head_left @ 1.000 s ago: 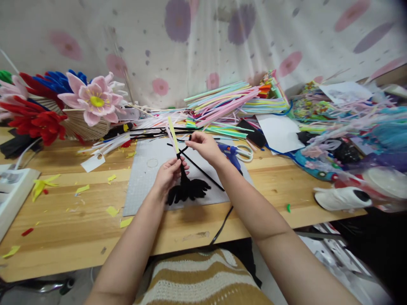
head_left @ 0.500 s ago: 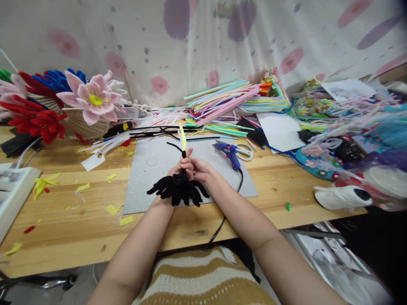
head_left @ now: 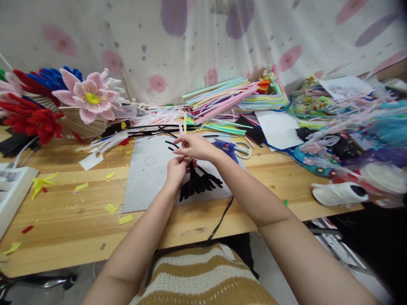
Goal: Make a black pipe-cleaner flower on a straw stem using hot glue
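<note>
Pinching the black flower (head_left: 197,185) by its stem (head_left: 191,168) at mid-frame, the left hand (head_left: 177,170) is closed.
Since the last frame, the right hand (head_left: 196,148) has risen over the stem's top, hiding it, and the flower has shifted right. Its fingers are half-curled near a black strip (head_left: 171,145); whether they grip it, I cannot tell. A forearm (head_left: 246,190) partly covers the glue gun (head_left: 225,146).

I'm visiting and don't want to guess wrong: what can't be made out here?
All in the head view:
- Stem of the black petalled piece: mostly hidden by the left hand and right hand; the right one's grip is unclear.
- Glue gun cord: partly behind the right forearm.
- White box-like item: cut off by the left edge.
- Marks on the far-right paper: too faint to read.
</note>
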`<move>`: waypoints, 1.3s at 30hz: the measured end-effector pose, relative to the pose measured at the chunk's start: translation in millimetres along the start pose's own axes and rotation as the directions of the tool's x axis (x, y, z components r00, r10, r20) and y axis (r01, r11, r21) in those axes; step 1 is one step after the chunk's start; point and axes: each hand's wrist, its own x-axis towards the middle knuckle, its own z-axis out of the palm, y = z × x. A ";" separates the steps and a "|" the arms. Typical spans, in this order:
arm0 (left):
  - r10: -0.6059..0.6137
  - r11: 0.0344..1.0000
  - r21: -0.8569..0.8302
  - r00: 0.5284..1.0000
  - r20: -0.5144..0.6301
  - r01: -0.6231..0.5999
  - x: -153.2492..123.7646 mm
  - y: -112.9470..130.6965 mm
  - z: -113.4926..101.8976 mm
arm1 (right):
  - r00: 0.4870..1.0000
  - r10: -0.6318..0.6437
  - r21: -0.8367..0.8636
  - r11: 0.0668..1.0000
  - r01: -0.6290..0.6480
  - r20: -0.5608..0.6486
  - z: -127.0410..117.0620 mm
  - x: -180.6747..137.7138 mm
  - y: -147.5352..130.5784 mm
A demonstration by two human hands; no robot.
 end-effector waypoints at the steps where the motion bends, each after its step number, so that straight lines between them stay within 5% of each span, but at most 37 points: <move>1: 0.017 0.999 0.038 1.000 -0.006 -0.017 0.4 -0.6 -0.2 | 0.999 0.007 -0.099 0.995 -0.003 0.039 -0.1 3.4 -7.3; 4: 0.071 0.988 0.141 0.997 -0.025 -0.067 2.2 -1.3 -3.2 | 0.998 -0.011 -0.241 0.970 0.027 0.069 3.7 10.0 -19.1; 8: 0.135 0.958 0.258 0.991 -0.016 -0.126 4.2 -2.9 -6.6 | 0.998 0.005 -0.321 0.947 -0.024 -0.059 9.5 13.6 -18.7; 11: 0.167 0.941 0.302 0.986 -0.025 -0.152 4.7 -2.7 -6.4 | 1.000 -0.016 -0.349 0.937 0.017 0.007 8.3 14.6 -17.0; 16: 0.070 0.986 0.154 0.997 -0.042 -0.063 4.4 6.2 -9.5 | 0.985 -0.103 -0.071 0.993 0.094 -0.138 -0.5 12.8 -1.0; 20: -0.054 0.998 -0.033 0.998 -0.022 0.053 5.5 16.4 -17.1 | 0.960 0.005 0.256 0.964 0.070 -0.280 1.6 6.9 28.8; 25: -0.145 0.940 -0.286 0.978 0.149 0.183 4.7 24.5 -17.4 | 0.937 0.271 0.741 0.671 -0.021 -0.219 18.6 -8.3 50.2; 29: -0.170 0.834 -0.467 0.942 0.289 0.294 -0.9 21.5 -6.8 | 0.922 0.380 0.953 0.243 -0.180 0.077 36.3 -17.3 50.6; 32: -0.153 0.712 -0.604 0.919 0.364 0.358 -4.6 12.6 -1.0 | 0.845 0.419 0.939 -0.057 -0.340 0.332 49.3 -17.0 48.0; 36: -0.150 0.589 -0.683 0.889 0.433 0.432 -7.5 1.8 -2.0 | 0.780 0.392 0.873 -0.207 -0.441 0.487 59.8 -14.0 44.2; 39: -0.205 0.605 -0.651 0.880 0.429 0.458 -9.5 0.4 -3.0 | 0.774 0.346 0.848 -0.231 -0.478 0.531 61.7 -15.3 43.3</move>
